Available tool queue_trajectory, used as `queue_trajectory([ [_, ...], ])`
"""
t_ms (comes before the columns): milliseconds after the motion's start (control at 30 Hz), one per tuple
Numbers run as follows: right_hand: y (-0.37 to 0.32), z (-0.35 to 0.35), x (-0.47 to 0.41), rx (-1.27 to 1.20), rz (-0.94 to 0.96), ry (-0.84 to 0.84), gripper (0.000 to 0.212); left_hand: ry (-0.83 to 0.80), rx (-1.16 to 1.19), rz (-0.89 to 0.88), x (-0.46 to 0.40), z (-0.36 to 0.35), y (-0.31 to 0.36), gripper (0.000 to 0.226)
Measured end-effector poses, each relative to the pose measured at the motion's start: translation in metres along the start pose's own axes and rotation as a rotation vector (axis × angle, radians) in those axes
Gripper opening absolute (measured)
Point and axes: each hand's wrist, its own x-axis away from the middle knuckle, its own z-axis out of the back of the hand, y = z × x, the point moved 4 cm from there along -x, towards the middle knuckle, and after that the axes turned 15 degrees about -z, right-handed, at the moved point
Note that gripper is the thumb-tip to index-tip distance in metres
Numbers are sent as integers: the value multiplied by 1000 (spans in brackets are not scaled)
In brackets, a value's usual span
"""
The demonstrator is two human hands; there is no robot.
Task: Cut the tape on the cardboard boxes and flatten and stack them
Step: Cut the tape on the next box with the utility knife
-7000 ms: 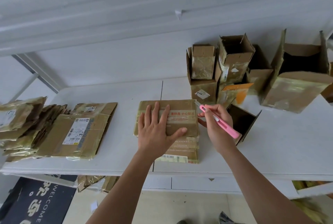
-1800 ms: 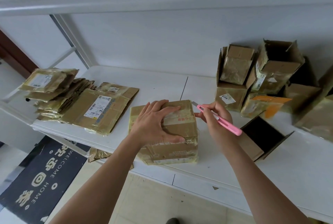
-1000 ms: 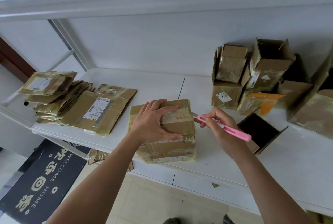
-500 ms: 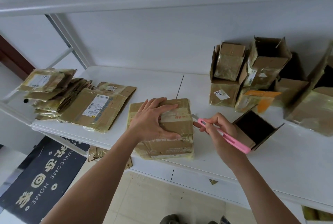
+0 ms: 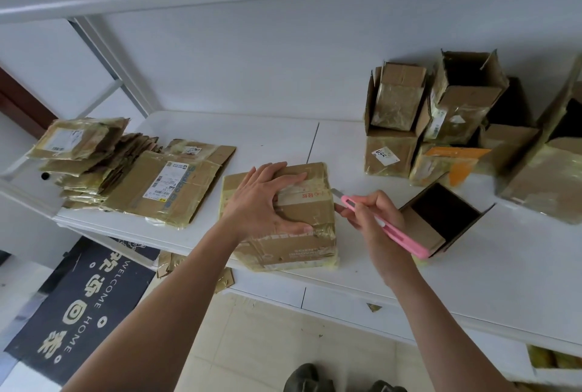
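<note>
A taped cardboard box stands near the front edge of the white table. My left hand lies on its top, fingers spread flat and thumb along the near top edge. My right hand grips a pink utility knife, whose blade tip meets the box's upper right edge by the tape strip with red print. Flattened boxes lie stacked at the table's left end.
Several opened, unflattened boxes crowd the right back of the table, and one lies on its side just right of my right hand. A dark doormat and cardboard scraps are on the floor below.
My right hand drew the knife nearer along the box's right edge. The left hand shifted from flat and spread to holding the top nearer its front edge. The view swung left.
</note>
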Motion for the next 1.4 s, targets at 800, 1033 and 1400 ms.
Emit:
queue_trajectory([
  [800, -23, 25, 25, 165, 19, -132, 21, 19, -23, -4, -1, -3, -3, 109],
  [1033, -21, 6, 13, 155, -5, -53, 14, 21, -2, 3, 0, -1, -4, 108],
  [1400, -22, 17, 2, 781, 338, 120, 7, 110, -160, 398, -18, 12, -19, 108],
])
